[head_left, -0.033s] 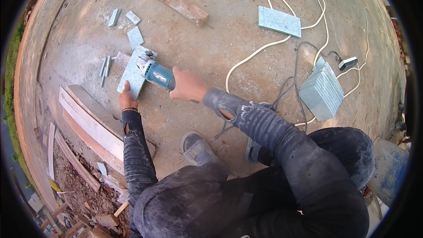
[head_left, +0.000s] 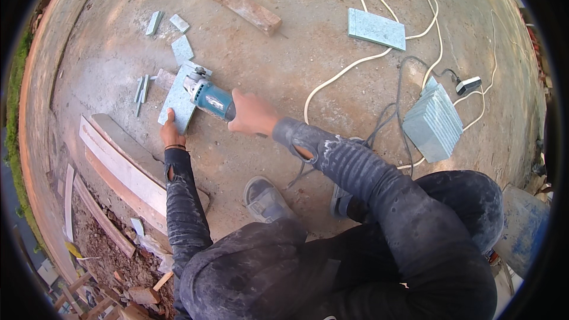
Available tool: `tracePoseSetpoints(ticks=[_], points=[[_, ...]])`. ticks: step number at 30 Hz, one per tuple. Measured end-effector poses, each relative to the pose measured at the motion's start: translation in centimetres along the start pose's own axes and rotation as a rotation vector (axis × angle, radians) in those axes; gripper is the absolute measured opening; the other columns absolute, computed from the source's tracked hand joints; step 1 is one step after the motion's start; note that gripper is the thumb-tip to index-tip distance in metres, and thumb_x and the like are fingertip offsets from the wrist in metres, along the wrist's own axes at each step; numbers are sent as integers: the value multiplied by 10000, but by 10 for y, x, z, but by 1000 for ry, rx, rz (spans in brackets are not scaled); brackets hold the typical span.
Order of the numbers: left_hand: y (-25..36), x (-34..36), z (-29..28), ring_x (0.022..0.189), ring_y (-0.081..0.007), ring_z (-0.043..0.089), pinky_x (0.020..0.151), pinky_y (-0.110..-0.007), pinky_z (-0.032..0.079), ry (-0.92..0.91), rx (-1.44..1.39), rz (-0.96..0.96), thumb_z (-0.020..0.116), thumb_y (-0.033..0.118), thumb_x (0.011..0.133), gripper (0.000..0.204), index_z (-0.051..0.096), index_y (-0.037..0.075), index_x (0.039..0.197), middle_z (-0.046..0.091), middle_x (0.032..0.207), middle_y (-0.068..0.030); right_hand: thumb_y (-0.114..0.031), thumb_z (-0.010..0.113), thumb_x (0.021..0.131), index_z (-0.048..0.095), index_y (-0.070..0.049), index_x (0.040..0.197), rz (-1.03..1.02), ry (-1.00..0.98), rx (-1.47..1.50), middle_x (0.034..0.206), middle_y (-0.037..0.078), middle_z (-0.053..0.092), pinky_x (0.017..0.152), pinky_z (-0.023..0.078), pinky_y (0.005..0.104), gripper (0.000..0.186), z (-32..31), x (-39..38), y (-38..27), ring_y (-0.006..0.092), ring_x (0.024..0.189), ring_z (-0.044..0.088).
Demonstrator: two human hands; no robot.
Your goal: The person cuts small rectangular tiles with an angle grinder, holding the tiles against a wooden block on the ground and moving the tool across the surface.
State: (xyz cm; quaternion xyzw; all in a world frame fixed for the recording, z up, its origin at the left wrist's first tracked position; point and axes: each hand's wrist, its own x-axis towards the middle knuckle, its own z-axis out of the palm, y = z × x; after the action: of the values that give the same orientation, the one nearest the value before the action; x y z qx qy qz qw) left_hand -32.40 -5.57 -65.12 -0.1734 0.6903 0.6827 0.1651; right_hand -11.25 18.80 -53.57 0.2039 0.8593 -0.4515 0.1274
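Observation:
My right hand is wrapped round the rear of a teal angle grinder, whose head rests over a pale green stone tile. Gripping the tile's near end is my left hand, thumb on top and fingers partly hidden beneath. The tile lies slanted across a small block. The grinder's disc is mostly hidden by its guard and head. Just past the tile's far end lies a cut tile piece. Thin cut strips lie left of the tile.
A wooden beam lies farther off. At right are a single tile, a stack of tiles, a looping white cable and a black-and-white socket. Long boards lie left of my left forearm. My shoe is close by.

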Motion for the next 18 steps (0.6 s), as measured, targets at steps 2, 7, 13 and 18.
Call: tracePoseSetpoints(ticks=[2, 7, 13, 18], points=[[-1, -2, 6, 998, -242, 661, 887, -368, 513, 16, 1, -9, 691, 211, 936, 455, 567, -66, 1276, 656, 1205, -123, -267, 721, 710, 500, 41, 1102, 3, 22, -1, 990, 275, 661, 808, 527, 501, 546, 1, 5, 2, 452, 938, 650], [2, -7, 5, 1006, -242, 660, 891, -369, 512, 24, 15, -8, 696, 216, 934, 469, 561, -75, 1277, 654, 1209, -126, -263, 730, 697, 510, 38, 1081, -18, 9, 18, 996, 271, 663, 817, 525, 499, 535, 0, 11, -2, 452, 941, 649], [3, -10, 7, 1015, -243, 658, 899, -365, 507, 18, 11, -2, 708, 232, 927, 496, 554, -78, 1281, 652, 1212, -133, -272, 745, 685, 516, 36, 1076, -19, 20, 9, 987, 269, 667, 819, 528, 490, 548, 2, 20, -4, 451, 943, 651], [2, -7, 3, 1017, -242, 657, 899, -363, 504, 25, 46, 9, 703, 240, 930, 504, 549, -81, 1286, 651, 1212, -139, -276, 746, 689, 515, 39, 1078, -16, -2, 5, 1002, 271, 663, 826, 528, 485, 551, -1, 24, -11, 448, 952, 650]])
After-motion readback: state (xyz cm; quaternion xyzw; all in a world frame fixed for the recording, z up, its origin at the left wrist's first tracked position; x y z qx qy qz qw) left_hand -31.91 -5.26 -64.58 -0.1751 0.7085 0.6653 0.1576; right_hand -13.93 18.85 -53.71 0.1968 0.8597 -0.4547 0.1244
